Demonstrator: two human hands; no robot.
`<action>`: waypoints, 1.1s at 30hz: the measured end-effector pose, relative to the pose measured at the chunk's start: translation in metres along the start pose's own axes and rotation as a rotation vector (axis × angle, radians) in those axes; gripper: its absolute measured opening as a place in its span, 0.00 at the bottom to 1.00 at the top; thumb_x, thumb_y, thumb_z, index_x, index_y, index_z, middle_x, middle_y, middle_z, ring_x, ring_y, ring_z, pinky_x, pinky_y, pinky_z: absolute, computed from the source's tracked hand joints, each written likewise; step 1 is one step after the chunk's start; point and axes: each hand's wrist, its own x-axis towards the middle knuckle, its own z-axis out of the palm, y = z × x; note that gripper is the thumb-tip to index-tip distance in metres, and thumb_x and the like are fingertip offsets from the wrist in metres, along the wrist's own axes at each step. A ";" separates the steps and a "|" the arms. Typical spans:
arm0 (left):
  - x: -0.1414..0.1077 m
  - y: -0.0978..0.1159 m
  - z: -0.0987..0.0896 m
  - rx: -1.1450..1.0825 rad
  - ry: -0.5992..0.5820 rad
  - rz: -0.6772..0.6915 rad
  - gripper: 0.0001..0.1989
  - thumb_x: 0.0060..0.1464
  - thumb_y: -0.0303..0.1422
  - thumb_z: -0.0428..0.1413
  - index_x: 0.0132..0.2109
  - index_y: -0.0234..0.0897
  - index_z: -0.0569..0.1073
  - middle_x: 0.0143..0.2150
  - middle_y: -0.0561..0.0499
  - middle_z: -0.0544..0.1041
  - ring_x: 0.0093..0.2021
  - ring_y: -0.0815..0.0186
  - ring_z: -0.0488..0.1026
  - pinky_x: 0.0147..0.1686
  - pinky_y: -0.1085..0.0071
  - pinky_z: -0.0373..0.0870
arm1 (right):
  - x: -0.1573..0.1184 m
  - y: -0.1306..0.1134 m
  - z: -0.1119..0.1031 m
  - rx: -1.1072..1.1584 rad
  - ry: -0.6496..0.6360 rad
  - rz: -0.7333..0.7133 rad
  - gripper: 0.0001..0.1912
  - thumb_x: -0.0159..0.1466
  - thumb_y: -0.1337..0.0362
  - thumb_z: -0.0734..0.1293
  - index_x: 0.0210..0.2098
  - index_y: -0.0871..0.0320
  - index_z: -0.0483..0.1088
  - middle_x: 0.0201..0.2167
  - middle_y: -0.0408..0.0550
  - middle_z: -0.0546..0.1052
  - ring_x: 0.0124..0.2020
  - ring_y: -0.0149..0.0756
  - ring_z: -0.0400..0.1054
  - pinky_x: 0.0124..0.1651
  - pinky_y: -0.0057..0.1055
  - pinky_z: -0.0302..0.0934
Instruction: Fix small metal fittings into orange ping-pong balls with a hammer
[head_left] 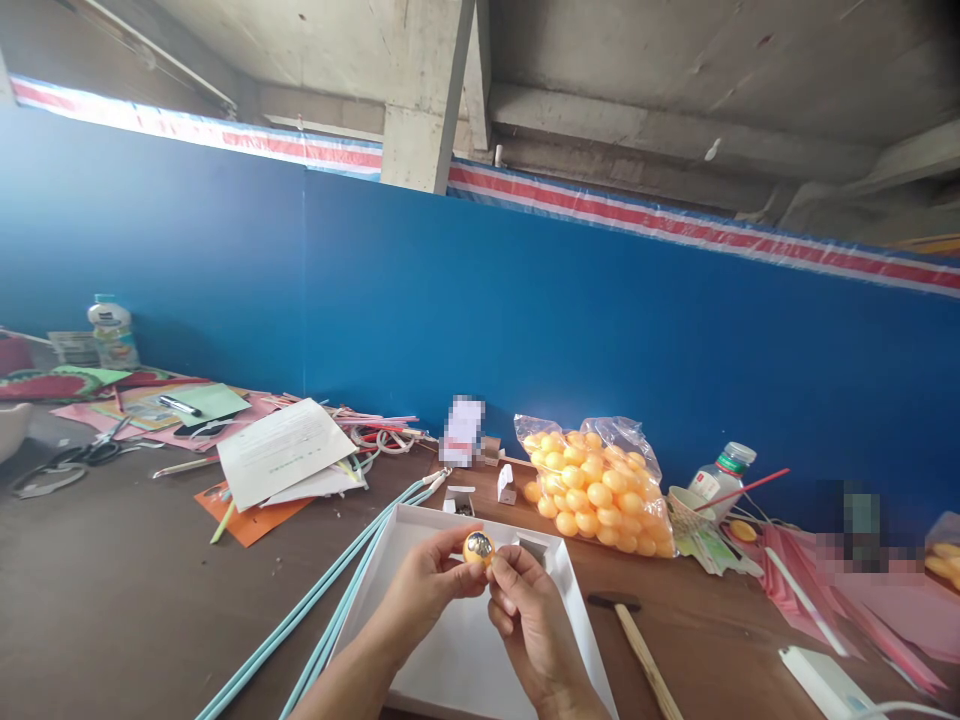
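My left hand [431, 582] holds a small orange ball [478, 549] between thumb and fingers, with a shiny silver patch on the side facing me. My right hand [527, 600] is closed in a pinch at the ball's right side. Whatever lies between those fingertips is too small to make out. Both hands are over a shallow white box [442, 668]. A clear plastic bag [600, 490] full of orange balls stands behind its right side. Two small open cartons [506, 484] sit beyond the far rim.
Light-blue rods [330, 590] lie left of the box, a hammer [643, 655] right of it. Papers [285, 450] and scissors [94, 450] are at left. A bottle [724, 475], pink sheets [810, 600] and a white device [825, 683] are at right. A blue partition [450, 300] stands behind.
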 end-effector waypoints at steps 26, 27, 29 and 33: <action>0.003 -0.007 -0.003 0.102 0.002 0.062 0.28 0.42 0.39 0.64 0.51 0.33 0.74 0.34 0.47 0.78 0.33 0.63 0.74 0.39 0.65 0.72 | -0.003 -0.001 -0.002 -0.058 0.027 0.017 0.10 0.57 0.61 0.70 0.26 0.59 0.66 0.15 0.35 0.59 0.20 0.23 0.54 0.22 0.21 0.54; 0.003 -0.006 -0.003 0.091 0.003 0.060 0.28 0.42 0.39 0.65 0.51 0.33 0.74 0.35 0.47 0.78 0.34 0.63 0.74 0.40 0.64 0.72 | -0.003 -0.001 -0.002 -0.050 0.030 0.020 0.10 0.57 0.61 0.70 0.26 0.58 0.66 0.15 0.34 0.59 0.20 0.24 0.54 0.22 0.21 0.54; 0.003 -0.005 -0.002 0.059 -0.001 0.053 0.28 0.42 0.38 0.65 0.51 0.34 0.74 0.36 0.47 0.78 0.35 0.62 0.74 0.41 0.64 0.72 | -0.003 -0.002 -0.001 -0.034 0.029 0.023 0.10 0.57 0.61 0.70 0.26 0.58 0.65 0.15 0.34 0.58 0.20 0.23 0.53 0.23 0.21 0.55; 0.002 -0.002 0.000 -0.040 0.000 0.034 0.29 0.40 0.39 0.65 0.51 0.36 0.74 0.41 0.45 0.78 0.39 0.60 0.74 0.45 0.62 0.70 | -0.003 -0.003 0.001 -0.004 0.000 0.010 0.08 0.59 0.61 0.69 0.30 0.57 0.66 0.19 0.35 0.62 0.20 0.22 0.51 0.24 0.21 0.56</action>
